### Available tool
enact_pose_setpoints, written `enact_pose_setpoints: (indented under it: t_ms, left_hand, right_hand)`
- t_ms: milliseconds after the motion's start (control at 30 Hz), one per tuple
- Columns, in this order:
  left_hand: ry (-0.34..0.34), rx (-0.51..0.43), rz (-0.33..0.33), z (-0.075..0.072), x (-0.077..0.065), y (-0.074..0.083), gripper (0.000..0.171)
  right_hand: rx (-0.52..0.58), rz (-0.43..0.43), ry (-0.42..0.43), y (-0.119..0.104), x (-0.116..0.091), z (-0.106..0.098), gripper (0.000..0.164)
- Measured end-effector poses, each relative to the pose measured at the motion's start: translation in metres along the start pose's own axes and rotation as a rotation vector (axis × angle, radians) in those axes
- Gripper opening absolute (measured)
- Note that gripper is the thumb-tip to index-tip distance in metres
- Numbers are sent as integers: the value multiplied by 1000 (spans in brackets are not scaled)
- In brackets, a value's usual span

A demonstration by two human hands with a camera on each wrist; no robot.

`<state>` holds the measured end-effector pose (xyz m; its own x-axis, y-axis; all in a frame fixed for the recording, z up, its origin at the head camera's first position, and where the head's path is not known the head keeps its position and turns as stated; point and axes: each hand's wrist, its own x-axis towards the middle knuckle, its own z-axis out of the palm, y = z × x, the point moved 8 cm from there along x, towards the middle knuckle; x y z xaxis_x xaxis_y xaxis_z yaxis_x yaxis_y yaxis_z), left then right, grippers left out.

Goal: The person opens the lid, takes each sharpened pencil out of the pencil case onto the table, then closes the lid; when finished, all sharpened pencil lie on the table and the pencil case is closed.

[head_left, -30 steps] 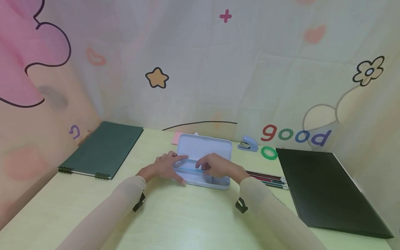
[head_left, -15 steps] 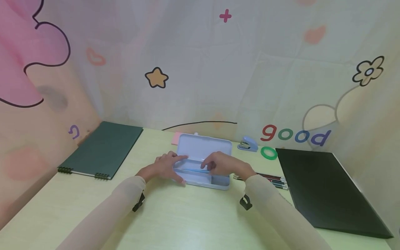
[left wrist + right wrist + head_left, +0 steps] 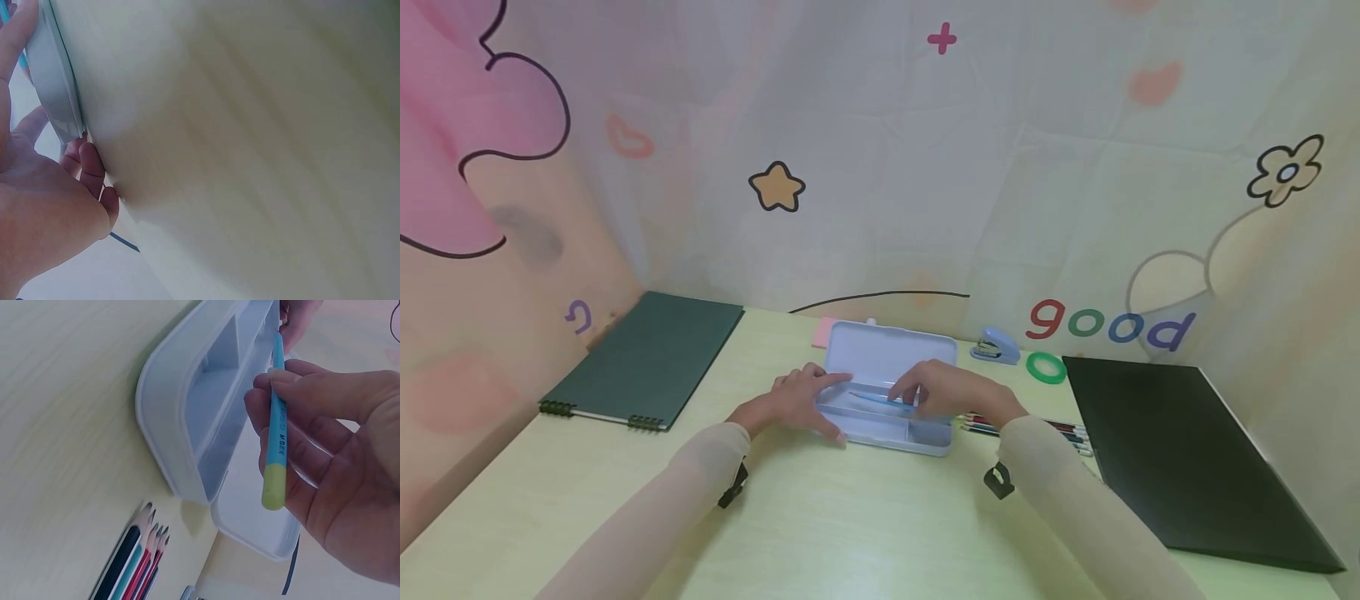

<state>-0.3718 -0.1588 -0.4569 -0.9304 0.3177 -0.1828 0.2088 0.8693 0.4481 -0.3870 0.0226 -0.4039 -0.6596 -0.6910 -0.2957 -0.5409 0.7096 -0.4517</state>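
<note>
A pale blue pencil case (image 3: pixel 868 427) lies with its lid (image 3: pixel 891 352) raised. My left hand (image 3: pixel 797 397) holds its left end, thumb along the front and index finger toward the hinge; in the left wrist view the other fingers (image 3: pixel 90 165) curl by the case's corner. With thumb and fingers, my right hand (image 3: pixel 951 390) pinches a light-blue pen (image 3: pixel 276 434) with a lime-green end (image 3: pixel 274 490). In the head view the pen lies across the case's rear compartment, its thin tip pointing left. The front right compartment (image 3: pixel 215 356) shows as a small divided section.
Several pencils (image 3: pixel 140 556) lie right of the case, partly behind my right forearm. Farther back are a blue stapler (image 3: pixel 996 346), a green tape roll (image 3: pixel 1046 367) and a pink pad (image 3: pixel 822 332). A green spiral notebook (image 3: pixel 651 358) lies left, a black board (image 3: pixel 1187 458) right.
My right hand has moved rightward and slightly up, and the pen now shows more clearly, tilted inside the rear compartment. The left hand and the case have stayed in place.
</note>
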Motion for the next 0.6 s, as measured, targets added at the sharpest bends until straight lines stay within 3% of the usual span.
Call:
enact_pose_setpoints:
  t_ms: [367, 600]
  left_hand:
    - [8, -13, -5, -1, -2, 2, 98]
    - [8, -16, 3, -2, -2, 3, 98]
  right_hand:
    - [29, 2, 25, 23, -21, -7, 35]
    - [12, -41, 36, 35, -41, -11, 33]
